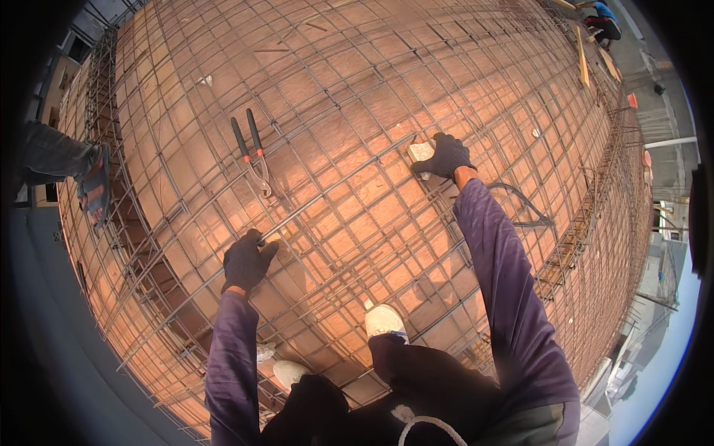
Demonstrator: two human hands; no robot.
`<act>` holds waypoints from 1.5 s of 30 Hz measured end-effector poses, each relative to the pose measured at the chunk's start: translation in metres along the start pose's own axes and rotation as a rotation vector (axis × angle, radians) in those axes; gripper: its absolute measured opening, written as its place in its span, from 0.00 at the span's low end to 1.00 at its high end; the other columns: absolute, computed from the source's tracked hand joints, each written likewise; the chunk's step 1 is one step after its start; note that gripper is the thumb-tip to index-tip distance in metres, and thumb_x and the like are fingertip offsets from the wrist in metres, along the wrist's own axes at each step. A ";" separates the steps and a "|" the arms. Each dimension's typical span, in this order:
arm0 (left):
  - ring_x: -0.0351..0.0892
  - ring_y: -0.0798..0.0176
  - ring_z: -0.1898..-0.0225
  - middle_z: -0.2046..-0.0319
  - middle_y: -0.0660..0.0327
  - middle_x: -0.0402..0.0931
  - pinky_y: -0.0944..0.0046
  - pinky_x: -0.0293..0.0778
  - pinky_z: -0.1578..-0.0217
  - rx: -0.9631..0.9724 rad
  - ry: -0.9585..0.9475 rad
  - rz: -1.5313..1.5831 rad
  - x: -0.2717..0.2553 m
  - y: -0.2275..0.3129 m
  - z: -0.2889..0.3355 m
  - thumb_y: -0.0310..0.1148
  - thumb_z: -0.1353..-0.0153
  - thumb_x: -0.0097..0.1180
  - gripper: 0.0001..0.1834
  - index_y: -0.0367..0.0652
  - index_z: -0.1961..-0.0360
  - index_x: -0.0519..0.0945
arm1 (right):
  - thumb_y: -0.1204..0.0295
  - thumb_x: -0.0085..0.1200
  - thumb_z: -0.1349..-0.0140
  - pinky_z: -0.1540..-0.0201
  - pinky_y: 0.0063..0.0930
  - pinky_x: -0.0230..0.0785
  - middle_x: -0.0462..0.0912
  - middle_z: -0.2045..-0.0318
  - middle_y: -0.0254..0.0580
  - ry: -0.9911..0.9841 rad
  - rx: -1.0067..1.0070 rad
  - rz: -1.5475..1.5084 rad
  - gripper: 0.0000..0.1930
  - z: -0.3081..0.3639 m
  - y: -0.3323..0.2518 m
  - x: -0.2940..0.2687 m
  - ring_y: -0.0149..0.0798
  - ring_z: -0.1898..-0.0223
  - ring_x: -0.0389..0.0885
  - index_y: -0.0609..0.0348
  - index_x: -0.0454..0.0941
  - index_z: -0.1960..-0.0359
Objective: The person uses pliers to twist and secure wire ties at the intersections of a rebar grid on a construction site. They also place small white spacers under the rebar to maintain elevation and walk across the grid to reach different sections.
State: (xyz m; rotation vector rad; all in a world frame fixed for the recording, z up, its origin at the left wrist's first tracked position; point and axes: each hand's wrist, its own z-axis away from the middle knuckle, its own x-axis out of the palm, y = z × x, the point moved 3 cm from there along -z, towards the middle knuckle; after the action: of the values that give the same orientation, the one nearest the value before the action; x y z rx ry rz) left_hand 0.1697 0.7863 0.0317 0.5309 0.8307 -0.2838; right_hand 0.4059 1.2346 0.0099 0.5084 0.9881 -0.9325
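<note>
My left hand [248, 262], in a black glove, is closed round a long steel bar [321, 195] of the mesh. A small yellowish piece shows beside its thumb, too little to name. Farther right and farther away, my right hand [451, 157], also gloved in black, grips a pale, rough-faced block [422, 153] from its right side; part of the block hides under the fingers. Pincers [256, 160] with black and red handles lie on the mesh beyond my left hand, their jaws toward me.
Rebar mesh [357, 119] covers reddish-brown boards. A black wire loop [532, 212] lies right of my right forearm. Denser bar cages [587, 215] run along the right and left. Another person's sandalled foot [95, 189] stands at left; someone crouches [604, 22] at far right.
</note>
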 end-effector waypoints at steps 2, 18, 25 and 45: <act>0.88 0.45 0.57 0.61 0.49 0.88 0.49 0.79 0.54 0.030 0.023 -0.002 0.002 -0.001 -0.001 0.55 0.36 0.65 0.27 0.41 0.51 0.82 | 0.35 0.74 0.62 0.39 0.50 0.71 0.82 0.43 0.58 0.026 0.064 -0.031 0.57 0.001 -0.003 0.000 0.55 0.41 0.81 0.66 0.74 0.36; 0.88 0.47 0.54 0.59 0.51 0.87 0.49 0.78 0.51 -0.016 0.009 0.051 0.004 -0.003 -0.002 0.53 0.35 0.65 0.24 0.42 0.53 0.82 | 0.31 0.71 0.59 0.37 0.45 0.75 0.81 0.39 0.65 -0.285 -0.217 0.175 0.59 -0.038 -0.003 -0.020 0.59 0.37 0.81 0.68 0.73 0.33; 0.87 0.44 0.55 0.58 0.47 0.86 0.49 0.78 0.53 -0.003 0.005 0.013 0.008 -0.006 -0.004 0.53 0.34 0.64 0.25 0.39 0.53 0.80 | 0.31 0.72 0.61 0.43 0.46 0.78 0.84 0.44 0.61 -0.258 -0.124 0.144 0.58 -0.041 -0.003 -0.001 0.57 0.43 0.85 0.67 0.75 0.36; 0.87 0.43 0.59 0.63 0.49 0.86 0.47 0.78 0.56 -0.085 -0.083 -0.040 -0.001 -0.002 -0.009 0.58 0.37 0.64 0.28 0.41 0.56 0.81 | 0.30 0.65 0.54 0.47 0.50 0.81 0.80 0.40 0.65 -0.132 0.109 0.095 0.56 -0.020 0.010 0.014 0.61 0.43 0.85 0.69 0.76 0.34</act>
State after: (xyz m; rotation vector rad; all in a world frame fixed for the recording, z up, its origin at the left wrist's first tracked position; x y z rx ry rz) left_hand 0.1630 0.7894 0.0267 0.4202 0.7696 -0.3043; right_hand 0.4084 1.2482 -0.0125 0.5733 0.7908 -0.9259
